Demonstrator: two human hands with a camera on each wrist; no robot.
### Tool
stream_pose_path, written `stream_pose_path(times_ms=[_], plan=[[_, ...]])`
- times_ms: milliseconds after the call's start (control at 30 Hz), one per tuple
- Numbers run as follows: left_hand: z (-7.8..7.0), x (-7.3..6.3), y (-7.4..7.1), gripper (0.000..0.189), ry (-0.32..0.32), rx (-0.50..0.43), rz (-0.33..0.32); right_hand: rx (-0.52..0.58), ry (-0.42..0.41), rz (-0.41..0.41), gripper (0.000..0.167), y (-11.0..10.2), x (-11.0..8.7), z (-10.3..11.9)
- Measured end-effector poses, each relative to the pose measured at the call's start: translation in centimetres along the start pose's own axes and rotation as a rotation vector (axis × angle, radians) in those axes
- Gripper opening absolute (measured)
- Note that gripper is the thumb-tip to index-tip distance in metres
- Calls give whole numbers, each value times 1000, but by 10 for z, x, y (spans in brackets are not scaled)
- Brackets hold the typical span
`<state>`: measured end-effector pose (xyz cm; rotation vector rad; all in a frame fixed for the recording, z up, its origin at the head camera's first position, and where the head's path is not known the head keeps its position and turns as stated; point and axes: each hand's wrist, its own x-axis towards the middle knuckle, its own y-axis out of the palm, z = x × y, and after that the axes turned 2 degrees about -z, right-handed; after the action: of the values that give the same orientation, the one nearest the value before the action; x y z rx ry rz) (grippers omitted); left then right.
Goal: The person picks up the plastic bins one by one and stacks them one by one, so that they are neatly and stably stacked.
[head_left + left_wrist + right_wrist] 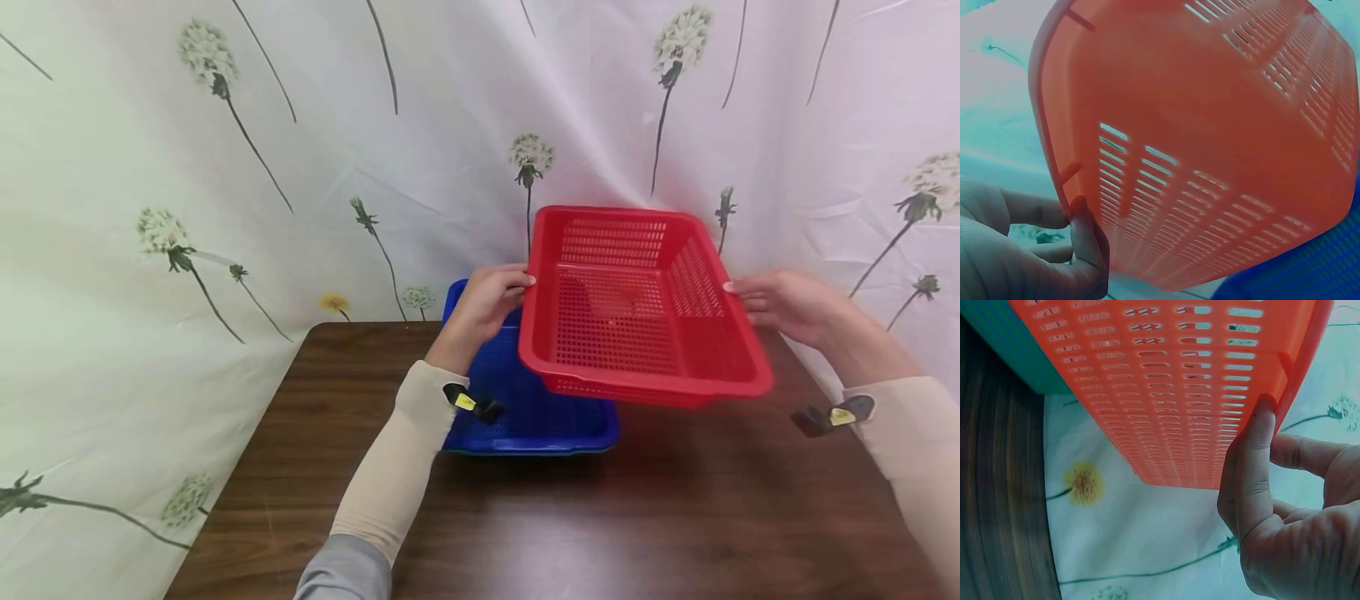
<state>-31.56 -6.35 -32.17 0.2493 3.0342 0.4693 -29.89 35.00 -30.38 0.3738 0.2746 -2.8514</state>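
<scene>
A red rectangular basket (615, 333) with slotted walls is held up above the table, tilted so that its inside faces the head camera. My left hand (491, 302) pinches its left rim between thumb and fingers, as the left wrist view also shows at the left hand (1035, 244). On the opposite side my right hand (787, 304) grips the right rim; in the right wrist view the right hand's fingers (1257, 469) press the outer wall. Below and left of the red basket sits a blue basket (525, 417) on the table, partly hidden by it and by my left forearm.
A green edge shows under the blue basket, and a green basket wall (1007, 344) appears in the right wrist view. The dark wooden table (360, 417) backs onto a white curtain (420, 100) printed with dandelions.
</scene>
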Motion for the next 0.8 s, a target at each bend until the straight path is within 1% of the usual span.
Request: stream_pose_path(times_ms=[133,233,300,433,567,800], plan=[[-4,1,-8,39,15,-27,-17,61,-10,10,31,9,2,3],[-6,1,-14,40,21,-42,-40,64,-17,9,30,17,4,6],[-8,-1,-19,41,18,-28,-46,65,-20,3,28,23,5,7],[-12,-5,-30,42,9,-5,-45,78,-27,1,24,33,8,11],[-15,-7,-38,46,5,-25,-48,85,-33,5,22,42,11,14],[-22,-13,-54,47,0,-19,-47,85,-52,20,24,58,14,20]])
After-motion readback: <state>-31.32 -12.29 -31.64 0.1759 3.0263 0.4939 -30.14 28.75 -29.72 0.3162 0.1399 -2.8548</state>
